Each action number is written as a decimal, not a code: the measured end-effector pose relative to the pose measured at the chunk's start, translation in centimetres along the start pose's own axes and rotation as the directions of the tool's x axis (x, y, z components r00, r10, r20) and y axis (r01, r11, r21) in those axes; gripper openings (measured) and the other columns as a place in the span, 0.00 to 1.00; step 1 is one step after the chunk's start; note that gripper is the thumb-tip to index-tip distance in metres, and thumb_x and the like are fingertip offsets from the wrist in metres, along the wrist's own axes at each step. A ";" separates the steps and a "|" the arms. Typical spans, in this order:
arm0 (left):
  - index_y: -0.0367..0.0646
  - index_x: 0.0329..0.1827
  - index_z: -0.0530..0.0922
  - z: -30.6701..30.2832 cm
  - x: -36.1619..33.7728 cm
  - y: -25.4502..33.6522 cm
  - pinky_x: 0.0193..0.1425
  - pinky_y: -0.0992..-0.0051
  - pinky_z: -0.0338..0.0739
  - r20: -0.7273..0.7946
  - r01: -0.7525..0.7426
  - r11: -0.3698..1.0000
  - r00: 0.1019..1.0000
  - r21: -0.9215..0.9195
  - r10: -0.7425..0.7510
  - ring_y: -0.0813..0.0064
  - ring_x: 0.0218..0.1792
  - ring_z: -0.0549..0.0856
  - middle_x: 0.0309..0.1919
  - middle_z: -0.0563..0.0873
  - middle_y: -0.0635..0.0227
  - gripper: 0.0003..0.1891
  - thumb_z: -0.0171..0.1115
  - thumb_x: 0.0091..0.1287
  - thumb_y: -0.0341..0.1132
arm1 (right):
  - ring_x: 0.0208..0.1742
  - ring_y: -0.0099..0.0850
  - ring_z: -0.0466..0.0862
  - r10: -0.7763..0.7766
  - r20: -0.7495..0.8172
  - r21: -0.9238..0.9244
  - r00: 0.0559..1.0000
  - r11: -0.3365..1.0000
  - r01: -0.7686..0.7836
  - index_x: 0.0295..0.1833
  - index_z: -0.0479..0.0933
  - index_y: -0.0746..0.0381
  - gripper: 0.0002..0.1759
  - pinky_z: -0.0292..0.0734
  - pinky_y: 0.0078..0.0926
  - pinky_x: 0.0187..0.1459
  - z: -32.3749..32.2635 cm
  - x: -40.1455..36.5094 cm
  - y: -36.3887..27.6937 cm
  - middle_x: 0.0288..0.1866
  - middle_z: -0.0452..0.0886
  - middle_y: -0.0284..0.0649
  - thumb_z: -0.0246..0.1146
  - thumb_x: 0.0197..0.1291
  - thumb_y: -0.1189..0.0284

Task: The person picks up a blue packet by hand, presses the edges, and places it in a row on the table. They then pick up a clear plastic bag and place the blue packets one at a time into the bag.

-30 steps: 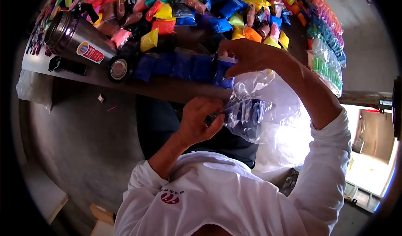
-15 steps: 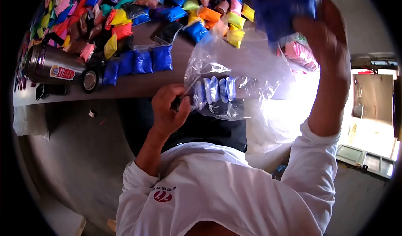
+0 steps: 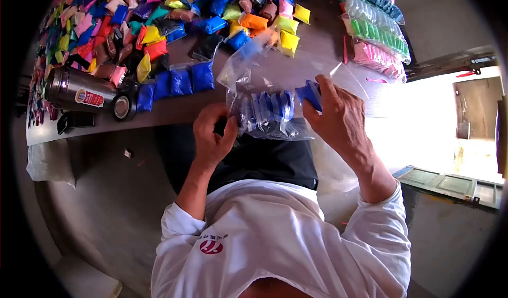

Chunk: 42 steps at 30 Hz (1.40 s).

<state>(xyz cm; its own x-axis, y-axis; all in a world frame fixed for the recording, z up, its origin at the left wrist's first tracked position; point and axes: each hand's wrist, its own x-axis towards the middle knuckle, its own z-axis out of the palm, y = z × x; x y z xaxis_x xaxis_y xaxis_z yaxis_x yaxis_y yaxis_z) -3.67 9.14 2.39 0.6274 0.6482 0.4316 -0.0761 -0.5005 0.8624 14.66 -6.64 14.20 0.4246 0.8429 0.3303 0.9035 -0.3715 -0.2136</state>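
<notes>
A clear plastic bag (image 3: 241,78) lies at the front edge of the table, and a row of blue packets (image 3: 272,106) stands on edge inside it. At the bag's left side, the fingers and thumb of my left hand (image 3: 212,134) are pinched on the plastic. My right hand (image 3: 341,113) is on the other side, closed on a blue packet (image 3: 309,94) at the right end of the row. Part of that packet is hidden behind my fingers.
A large pile of colourful packets (image 3: 159,49) covers the back left. Several blue packets (image 3: 181,81) line up beside a steel thermos (image 3: 69,89) and a round lid (image 3: 124,107). Bagged pink, green and clear bundles (image 3: 378,60) are stacked at the back right.
My right hand has come down and left from the upper right, bringing blue material to the bag. The row inside the bag looks fuller. My left hand keeps its hold.
</notes>
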 end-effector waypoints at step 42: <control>0.34 0.34 0.78 -0.3 0.5 0.9 0.41 0.71 0.77 0.007 -0.126 0.992 0.992 0.007 0.126 0.64 0.33 0.82 0.31 0.83 0.59 0.07 0.61 0.59 0.31 | 0.32 0.44 0.83 0.151 0.704 -0.143 0.693 0.987 -0.070 0.46 0.70 0.69 0.25 0.77 0.38 0.37 -0.7 2.8 0.2 0.30 0.81 0.52 0.68 0.51 0.62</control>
<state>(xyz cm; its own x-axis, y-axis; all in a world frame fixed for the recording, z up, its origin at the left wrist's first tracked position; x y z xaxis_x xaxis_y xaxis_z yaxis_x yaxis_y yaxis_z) -3.65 9.23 3.45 0.6186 0.5759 0.5345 -0.1493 -0.5817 0.7996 16.04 -4.65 15.73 0.3907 0.8025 -0.4509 0.8705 -0.4814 -0.1025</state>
